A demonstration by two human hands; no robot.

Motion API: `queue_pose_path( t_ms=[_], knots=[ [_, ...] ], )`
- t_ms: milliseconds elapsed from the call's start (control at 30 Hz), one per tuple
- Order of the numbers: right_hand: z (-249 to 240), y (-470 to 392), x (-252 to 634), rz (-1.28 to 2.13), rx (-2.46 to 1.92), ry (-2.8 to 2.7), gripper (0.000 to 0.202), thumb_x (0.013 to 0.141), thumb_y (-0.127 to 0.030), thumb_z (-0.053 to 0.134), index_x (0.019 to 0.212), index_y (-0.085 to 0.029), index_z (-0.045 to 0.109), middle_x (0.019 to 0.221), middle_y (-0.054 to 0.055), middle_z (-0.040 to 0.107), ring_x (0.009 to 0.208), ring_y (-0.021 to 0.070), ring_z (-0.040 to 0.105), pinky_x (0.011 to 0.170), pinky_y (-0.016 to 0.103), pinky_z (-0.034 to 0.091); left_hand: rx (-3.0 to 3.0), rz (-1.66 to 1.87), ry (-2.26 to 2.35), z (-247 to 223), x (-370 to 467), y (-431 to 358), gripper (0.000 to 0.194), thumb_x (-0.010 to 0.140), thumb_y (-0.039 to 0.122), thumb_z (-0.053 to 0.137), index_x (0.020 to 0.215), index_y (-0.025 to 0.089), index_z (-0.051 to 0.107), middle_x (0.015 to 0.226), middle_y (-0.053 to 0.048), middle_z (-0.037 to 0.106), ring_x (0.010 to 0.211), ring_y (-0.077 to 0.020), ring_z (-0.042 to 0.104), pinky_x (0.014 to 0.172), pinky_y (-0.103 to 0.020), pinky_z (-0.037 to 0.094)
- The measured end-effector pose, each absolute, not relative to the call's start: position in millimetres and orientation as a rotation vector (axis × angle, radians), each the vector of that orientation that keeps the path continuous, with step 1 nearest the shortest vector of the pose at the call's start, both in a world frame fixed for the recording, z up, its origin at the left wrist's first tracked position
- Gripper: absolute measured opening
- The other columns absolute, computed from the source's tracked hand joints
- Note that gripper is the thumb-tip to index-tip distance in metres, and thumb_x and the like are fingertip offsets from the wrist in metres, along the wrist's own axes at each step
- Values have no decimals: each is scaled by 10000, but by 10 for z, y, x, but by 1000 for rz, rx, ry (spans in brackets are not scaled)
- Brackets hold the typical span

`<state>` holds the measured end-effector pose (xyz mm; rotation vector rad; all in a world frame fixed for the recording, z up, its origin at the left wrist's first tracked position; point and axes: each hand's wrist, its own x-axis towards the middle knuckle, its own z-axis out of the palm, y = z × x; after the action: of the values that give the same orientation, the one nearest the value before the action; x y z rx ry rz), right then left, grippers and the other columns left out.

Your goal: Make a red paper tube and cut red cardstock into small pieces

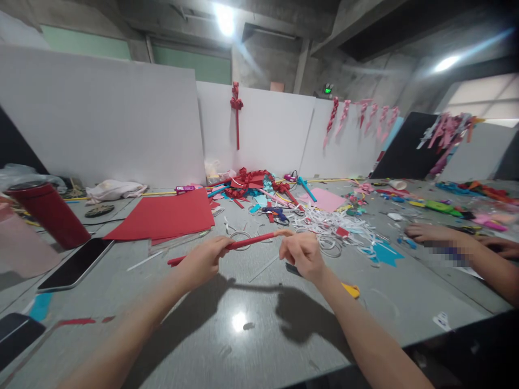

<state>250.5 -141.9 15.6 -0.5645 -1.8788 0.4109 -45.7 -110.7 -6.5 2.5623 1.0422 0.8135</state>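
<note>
From the left grip (208, 260) across to the right grip (303, 255) runs a red stick (253, 240), above the desk (401, 302); the left pinches it, the right curls at its tip, whether pinching I cannot tell; red sheets (172, 215) lie beyond the left.

The left hand (207, 260) holds a red rod (252, 240).

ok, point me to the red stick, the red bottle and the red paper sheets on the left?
Red stick (253, 240): head view, bare part of its shaft.
Red bottle (52, 216): head view, middle of its side.
Red paper sheets (168, 215): head view, middle of the upper face.
</note>
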Motion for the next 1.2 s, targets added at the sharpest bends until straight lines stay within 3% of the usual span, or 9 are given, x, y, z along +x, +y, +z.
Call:
queue_pose_path(
  t_ms=[133,267,433,733,833,967,1067,1200],
  knots=[
    [99,-1403,2526,138,-332,-1999,465,1081,-259,361,693,-221,615,530,-39,499,459,116,419,943,428,568,2429,718,987,42,-435,-1159,350,868,65,447,1060,210,701,825,-21,639,738,-177,541,678,-282,371],
    [52,-1395,2539,-25,-217,-2014,392,1058,-268,369,732,-218,580,542,-28,494,457,125,405,914,423,577,2273,515,982,136,-419,-1227,268,958,195,442,1027,203,702,772,-2,569,702,-158,479,664,-277,339],
    [55,-1447,2534,-152,-190,-2053,406,1055,-331,333,768,-222,599,529,-19,480,448,148,430,904,425,587,1974,379,862,208,-424,-1287,225,976,363,506,972,194,655,735,19,477,648,-139,409,596,-263,300],
    [46,-1398,2568,-307,-186,-1994,384,1039,-263,375,772,-212,645,520,-20,519,439,141,431,857,432,599,1516,289,623,148,-414,-1296,356,939,531,648,972,177,649,700,49,386,579,-95,286,548,-263,203],
    [42,-1324,2574,-129,-484,-1791,453,1072,-308,394,715,-209,654,515,-24,525,471,128,471,821,406,577,1425,373,585,67,-388,-1264,345,932,504,688,998,167,653,683,55,397,559,-79,264,538,-256,186],
    [26,-1222,2448,535,-939,-1662,438,1039,-522,516,823,-184,691,582,-11,584,524,129,537,593,288,483,1235,584,577,-91,-270,-1242,282,904,393,746,1005,146,656,674,62,402,530,-52,251,522,-233,187],
    [-20,-1201,2256,931,-997,-1607,481,938,-647,621,865,-175,684,633,-13,614,503,113,512,531,265,415,1082,700,565,-216,-134,-1263,252,836,269,794,1005,142,657,699,55,430,518,-34,263,501,-211,176],
    [-146,-1229,2038,1151,-970,-1568,517,886,-674,670,742,-179,648,589,-33,548,493,96,445,519,264,350,970,723,519,-341,21,-1326,214,839,216,790,985,139,653,733,39,472,515,-22,299,488,-180,213]
  ],
)
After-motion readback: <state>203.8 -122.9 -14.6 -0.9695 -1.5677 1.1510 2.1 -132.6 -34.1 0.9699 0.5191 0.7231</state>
